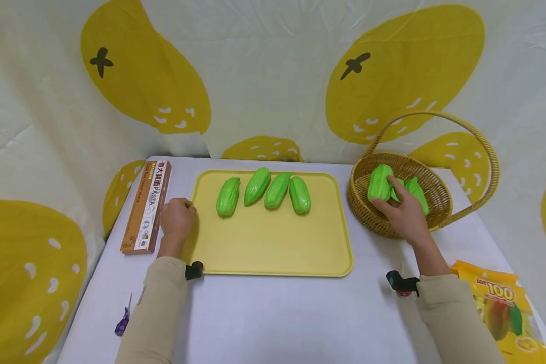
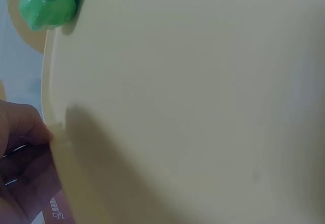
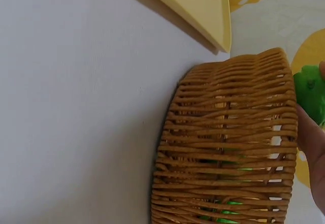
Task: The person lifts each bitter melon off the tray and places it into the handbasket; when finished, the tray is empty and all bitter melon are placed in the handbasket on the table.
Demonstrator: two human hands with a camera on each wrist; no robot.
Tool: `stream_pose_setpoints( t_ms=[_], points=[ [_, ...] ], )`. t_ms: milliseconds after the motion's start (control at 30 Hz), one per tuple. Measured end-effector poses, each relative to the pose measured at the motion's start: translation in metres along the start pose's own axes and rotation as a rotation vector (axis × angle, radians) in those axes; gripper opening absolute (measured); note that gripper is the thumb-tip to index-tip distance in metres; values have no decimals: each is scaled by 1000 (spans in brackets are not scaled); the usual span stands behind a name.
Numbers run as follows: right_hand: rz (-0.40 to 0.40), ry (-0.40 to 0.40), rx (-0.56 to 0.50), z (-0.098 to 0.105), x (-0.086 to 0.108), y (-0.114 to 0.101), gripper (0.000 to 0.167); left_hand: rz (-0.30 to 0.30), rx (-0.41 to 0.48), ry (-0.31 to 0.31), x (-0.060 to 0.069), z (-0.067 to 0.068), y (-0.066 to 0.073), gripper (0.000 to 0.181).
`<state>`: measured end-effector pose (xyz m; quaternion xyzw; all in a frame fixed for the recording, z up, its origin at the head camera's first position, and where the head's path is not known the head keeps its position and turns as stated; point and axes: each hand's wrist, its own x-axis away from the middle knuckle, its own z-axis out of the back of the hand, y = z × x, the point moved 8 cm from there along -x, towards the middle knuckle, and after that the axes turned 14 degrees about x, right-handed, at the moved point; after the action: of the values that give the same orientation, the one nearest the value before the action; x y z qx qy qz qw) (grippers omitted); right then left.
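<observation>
A ridged, oblong green fruit (image 1: pixel 379 183), its exact kind unclear, is held between the thumb and fingers of my right hand (image 1: pixel 404 210) above the wicker basket (image 1: pixel 368 217). More green fruits (image 1: pixel 417 194) lie inside that basket, partly hidden by the hand. Several similar green fruits (image 1: pixel 277 190) lie in a row along the far half of the yellow tray (image 1: pixel 273 247). My left hand (image 1: pixel 177 218), fingers curled, is at the tray's left edge; the left wrist view shows its fingertips (image 2: pixel 44 133) pinching the rim.
A pasta box (image 1: pixel 146 207) lies left of the tray, beside the left hand. A purple-wrapped lollipop (image 1: pixel 122 322) is at the near left. Near the right forearm lies a yellow mango candy bag (image 1: pixel 500 308). The basket's handle (image 1: pixel 487 146) arches up and leans right.
</observation>
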<state>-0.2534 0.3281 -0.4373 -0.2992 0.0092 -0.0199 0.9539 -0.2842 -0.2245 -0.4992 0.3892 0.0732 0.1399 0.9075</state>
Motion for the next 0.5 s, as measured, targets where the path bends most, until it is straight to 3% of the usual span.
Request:
stream_pose_setpoints(
  t_ms=[500],
  points=[
    [-48, -114, 126, -14, -20, 15, 84, 13, -20, -32, -3, 1, -2, 27]
  ],
)
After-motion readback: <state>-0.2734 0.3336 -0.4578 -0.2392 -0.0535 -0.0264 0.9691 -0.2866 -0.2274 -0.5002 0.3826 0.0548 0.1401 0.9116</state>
